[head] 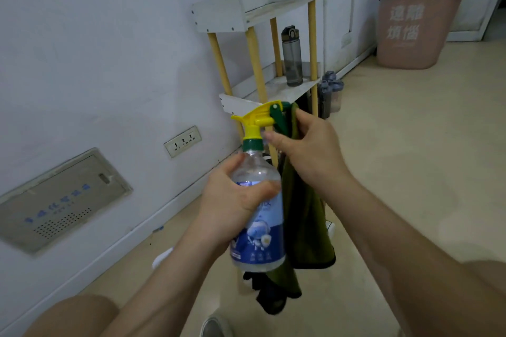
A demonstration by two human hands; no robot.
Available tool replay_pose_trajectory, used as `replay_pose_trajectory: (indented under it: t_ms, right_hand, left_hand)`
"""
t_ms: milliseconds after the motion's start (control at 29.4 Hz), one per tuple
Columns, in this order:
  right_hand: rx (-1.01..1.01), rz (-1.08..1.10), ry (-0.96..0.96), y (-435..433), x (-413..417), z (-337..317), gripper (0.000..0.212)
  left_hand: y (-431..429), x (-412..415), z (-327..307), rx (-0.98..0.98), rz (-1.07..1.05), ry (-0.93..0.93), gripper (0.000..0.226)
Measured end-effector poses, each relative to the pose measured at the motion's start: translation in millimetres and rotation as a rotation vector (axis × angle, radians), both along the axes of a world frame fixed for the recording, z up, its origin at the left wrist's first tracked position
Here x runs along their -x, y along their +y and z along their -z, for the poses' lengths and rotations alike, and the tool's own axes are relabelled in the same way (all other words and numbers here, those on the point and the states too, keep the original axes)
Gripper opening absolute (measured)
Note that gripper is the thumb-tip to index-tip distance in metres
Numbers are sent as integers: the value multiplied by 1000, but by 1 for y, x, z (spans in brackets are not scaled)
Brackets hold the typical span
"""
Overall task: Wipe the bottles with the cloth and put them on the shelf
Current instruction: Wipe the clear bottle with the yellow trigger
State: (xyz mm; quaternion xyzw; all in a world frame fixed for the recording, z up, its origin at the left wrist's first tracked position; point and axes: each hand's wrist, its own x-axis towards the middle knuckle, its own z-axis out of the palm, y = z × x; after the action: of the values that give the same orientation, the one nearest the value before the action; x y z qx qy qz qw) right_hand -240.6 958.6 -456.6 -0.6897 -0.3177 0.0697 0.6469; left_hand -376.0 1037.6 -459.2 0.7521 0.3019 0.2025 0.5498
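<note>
The spray bottle (260, 235) stands upright at the centre of the frame, gripped by your left hand (232, 200). The fingers and thumb curl round its clear upper body, just above the blue label. Your right hand (309, 150) pinches the dark green cloth (306, 227) against the green nozzle end of the yellow trigger head, with the thumb near the bottle's neck. The rest of the cloth hangs down to the right of the bottle, touching its side.

Behind the bottle, in the upper middle of the frame, the shelf (219, 16) stands against the wall on yellow legs. A grey water bottle (292, 57) stands upright on its middle board. Another lidded bottle (331, 93) stands on the floor just right of the shelf. A pink bin (410, 22) fills the upper right corner. A wall socket (183, 141) sits left of the trigger head.
</note>
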Motion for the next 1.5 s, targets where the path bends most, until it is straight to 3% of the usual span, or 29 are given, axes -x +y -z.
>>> replay_pose_trajectory:
  t_ms: [102,170,306,408,511,613,783,885,953,1055,1191,1293,1498]
  right_hand:
    - [111,162,-261,3,2,0,12]
    - [184,225,-359,1,4,-1,17]
    - [546,365,-579,2,8,2,49]
    - [516,294,-377,0,10,3,50]
    - [170,100,101,-10,8,-6,22]
    - [-142,-69,432,-9,11,-14,7]
    - [-126,-148,267,10,29,-4,21]
    - [-21,-212,336,12,32,2,19]
    - [83,-343,445,18,39,6,19]
    - [30,-358,646,26,46,8,21]
    - [79,-379,583,38,52,11,18]
    - [123,-347,508,45,58,10,22]
    - [127,-320,617,71,68,13,20]
  left_hand:
    - [-6,4,-1,-57,33,-2,57]
    - [-7,4,-3,-169,19,18,53]
    - [-2,2,-5,-294,-43,64,84]
    - [1,3,-5,-318,-53,88,85]
    - [9,6,-4,-190,-121,24,51]
    - [13,9,-3,-124,-91,-10,41]
    - [11,9,2,-68,-71,-105,43]
    - [24,9,0,-208,-162,-160,39]
    - [35,8,-9,-183,-226,-267,40]
    - [47,8,-18,-136,-263,-378,37]
    - [73,20,-19,-127,-304,-465,36]
    - [99,31,-23,-149,-288,-424,44]
    - [154,69,-1,-190,-315,-194,45]
